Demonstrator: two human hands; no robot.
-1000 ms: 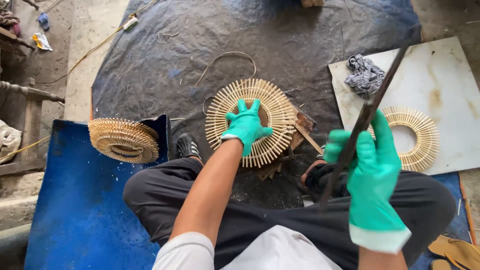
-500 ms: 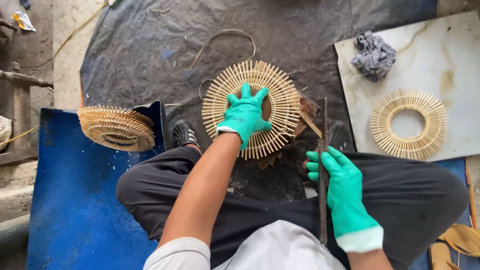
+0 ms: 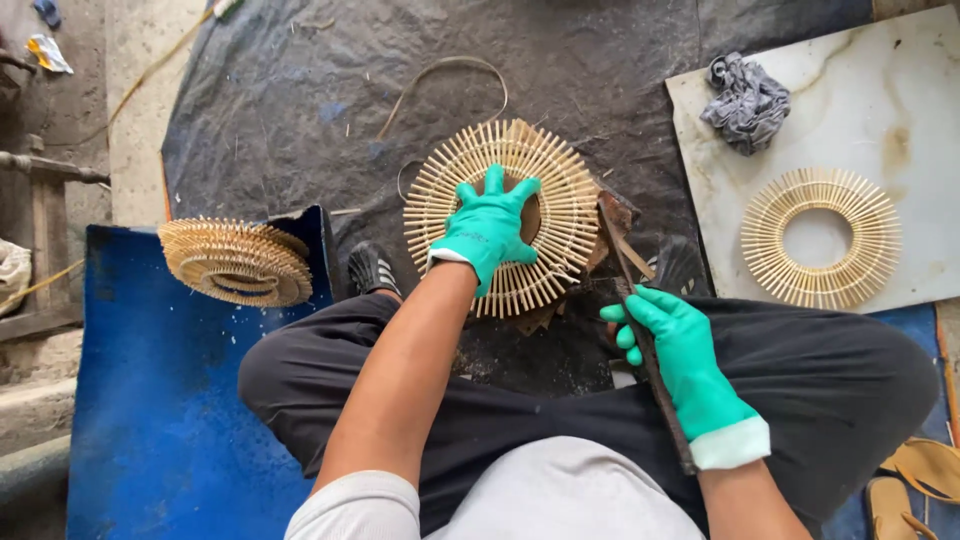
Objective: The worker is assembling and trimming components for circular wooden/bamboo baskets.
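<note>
Far left there's a stack of round bamboo-stick rings point(image 3: 237, 262) sitting on a blue mat point(image 3: 140, 400), well apart from the action. In the middle, the left hand point(image 3: 487, 225) in a green glove is spread flat and wide, pressing down on the sunburst ring point(image 3: 505, 215) that lies on the dark tarp point(image 3: 300, 100) just in front of the crossed legs. That ring looks light and kinda brittle to me, thin sticks fanning out, so I'd hold it at the hub and not the tips. The right hand point(image 3: 680, 365), gloved too, is wrapped tight around a long dark blade point(image 3: 640, 320), tip just beside the ring's right edge. Further right, another ring point(image 3: 820, 238) and a grey rag point(image 3: 745, 100) sit on a pale slab point(image 3: 900, 120).
</note>
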